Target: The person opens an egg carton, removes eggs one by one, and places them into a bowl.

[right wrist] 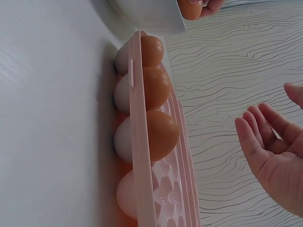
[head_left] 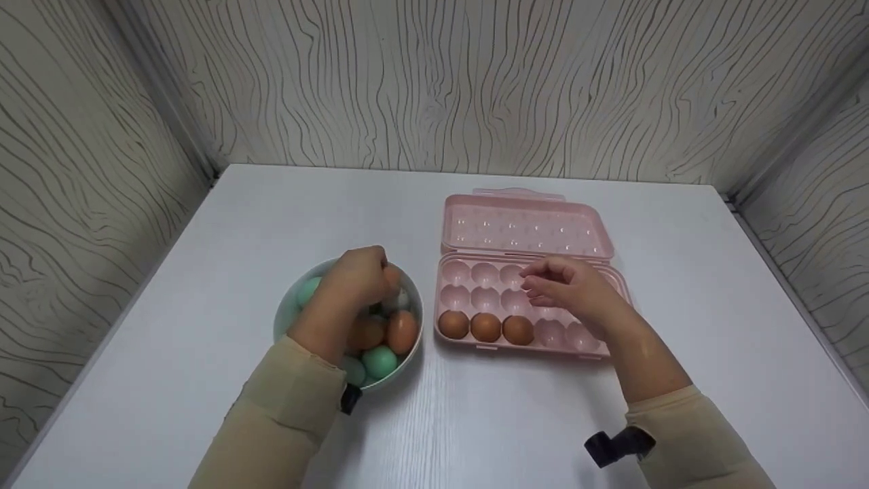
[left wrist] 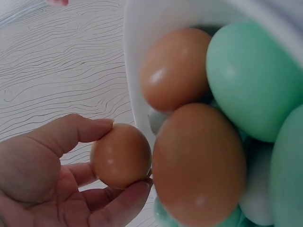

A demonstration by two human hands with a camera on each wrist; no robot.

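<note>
Over the white bowl (head_left: 415, 339), my left hand (head_left: 356, 275) pinches a brown egg (left wrist: 121, 156) between thumb and fingers. Brown, green and whitish eggs fill the bowl, among them a brown egg (head_left: 402, 331) and a green egg (head_left: 379, 361) near its right side. The pink egg carton (head_left: 485, 299) lies with its lid raised at the back. Three brown eggs (head_left: 486, 327) sit in its front row from the left. My right hand (head_left: 567, 285) hovers above the carton, fingers loosely bent and nothing held, as the right wrist view (right wrist: 279, 151) also shows.
The carton's lid (head_left: 529, 224) leans back behind the tray on the white table (head_left: 434, 435). Wood-patterned panels (head_left: 434, 88) stand behind the table and at both sides. A small black camera mount (head_left: 618, 445) juts from the right wrist.
</note>
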